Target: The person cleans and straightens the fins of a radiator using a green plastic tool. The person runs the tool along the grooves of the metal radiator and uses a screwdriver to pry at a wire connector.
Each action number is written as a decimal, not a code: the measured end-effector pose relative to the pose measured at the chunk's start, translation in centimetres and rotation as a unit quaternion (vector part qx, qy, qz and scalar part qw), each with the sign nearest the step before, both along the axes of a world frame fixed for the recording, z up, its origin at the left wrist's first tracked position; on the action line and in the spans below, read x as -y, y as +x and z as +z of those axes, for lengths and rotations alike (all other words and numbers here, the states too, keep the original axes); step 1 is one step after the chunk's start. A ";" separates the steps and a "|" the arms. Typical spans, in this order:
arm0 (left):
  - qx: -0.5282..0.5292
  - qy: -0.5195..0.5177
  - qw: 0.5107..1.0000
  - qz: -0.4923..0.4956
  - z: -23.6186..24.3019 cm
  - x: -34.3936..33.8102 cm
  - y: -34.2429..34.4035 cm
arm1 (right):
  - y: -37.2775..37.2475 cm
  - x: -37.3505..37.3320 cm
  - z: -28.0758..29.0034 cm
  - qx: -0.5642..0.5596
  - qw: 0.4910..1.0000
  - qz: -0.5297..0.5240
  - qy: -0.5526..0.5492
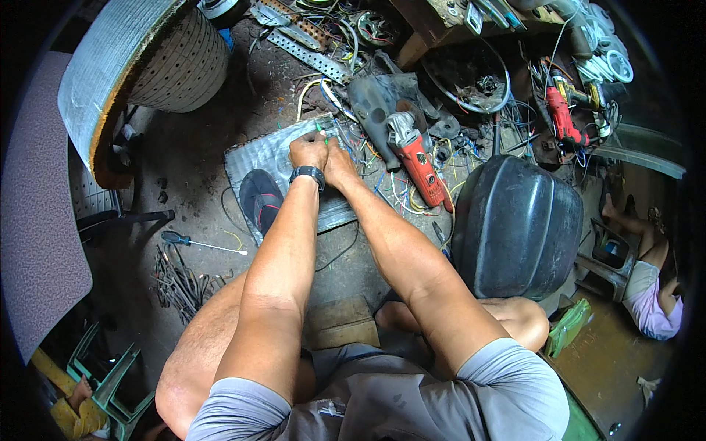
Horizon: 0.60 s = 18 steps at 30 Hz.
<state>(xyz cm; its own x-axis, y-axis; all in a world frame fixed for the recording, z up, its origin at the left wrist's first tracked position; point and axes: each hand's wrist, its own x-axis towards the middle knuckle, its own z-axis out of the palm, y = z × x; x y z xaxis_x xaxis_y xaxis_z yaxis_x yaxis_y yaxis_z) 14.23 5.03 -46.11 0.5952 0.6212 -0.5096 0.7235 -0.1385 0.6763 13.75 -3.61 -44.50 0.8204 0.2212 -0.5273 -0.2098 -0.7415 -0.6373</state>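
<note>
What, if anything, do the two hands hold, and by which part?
The left hand and right hand seem to pinch a thin green wire; which part of it cannot be told.

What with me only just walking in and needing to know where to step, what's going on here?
The left hand and the right hand are together over a grey sheet on the floor. A small green thing shows at their grip, too small to identify. The red angle grinder lies untouched to the right; a screwdriver lies on the floor to the left.
</note>
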 end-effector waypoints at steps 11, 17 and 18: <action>-0.007 0.021 1.000 -0.011 0.7 1.0 -0.5 | -0.9 1.0 -0.5 0.001 1.000 -0.022 0.017; -0.001 0.027 1.000 -0.008 -1.2 0.6 -0.9 | -1.4 1.0 -0.7 0.002 1.000 -0.020 0.013; -0.001 0.028 1.000 -0.008 -1.4 0.5 -1.0 | -1.4 0.9 -0.6 -0.011 1.000 -0.013 0.019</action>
<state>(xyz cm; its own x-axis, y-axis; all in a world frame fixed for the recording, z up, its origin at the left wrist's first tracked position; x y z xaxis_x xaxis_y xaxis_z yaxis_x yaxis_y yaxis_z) 13.24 4.55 -47.52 0.6045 0.6395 -0.4749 0.7220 -0.1879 0.6659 12.38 -4.49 -45.10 0.8148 0.2201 -0.5363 -0.2425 -0.7109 -0.6602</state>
